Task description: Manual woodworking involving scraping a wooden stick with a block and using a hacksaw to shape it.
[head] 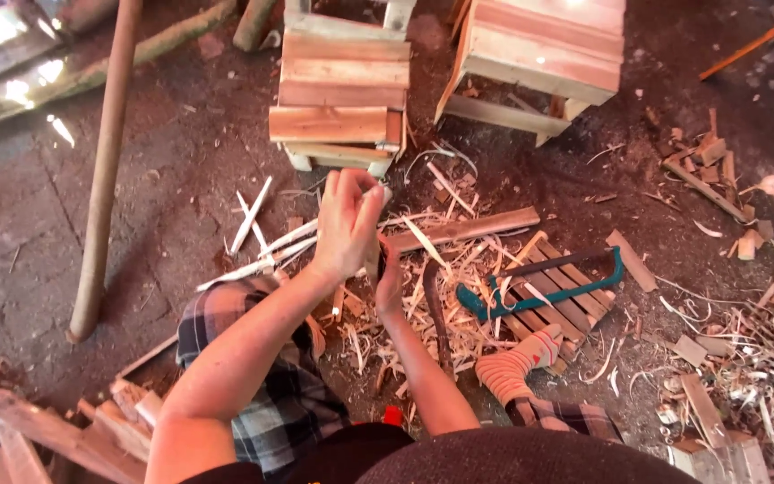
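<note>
Two slatted crates (342,90) stand beyond my hands, the nearer one straight ahead of my left hand. Far out to my left a long pole (100,170) leans across the floor. A slat pallet (566,291) lies to the right of my hands with a green-framed saw (544,287) on it, closer to my right hand than to my left. A plank (472,227) runs from just past my right hand away to the right. Shavings (459,314) litter the ground under and around both hands.

My left hand (344,224) is raised and clenched around a thin pale stick (374,202); its long axis runs up from the fist, away from me, and its tip shows just above my fingers. My right hand (389,278) sits just below and to the right, almost touching the left, mostly hidden behind it. It seems closed on something dark, but I cannot tell what. Loose white sticks (262,242) lie to the left of my left hand.
</note>
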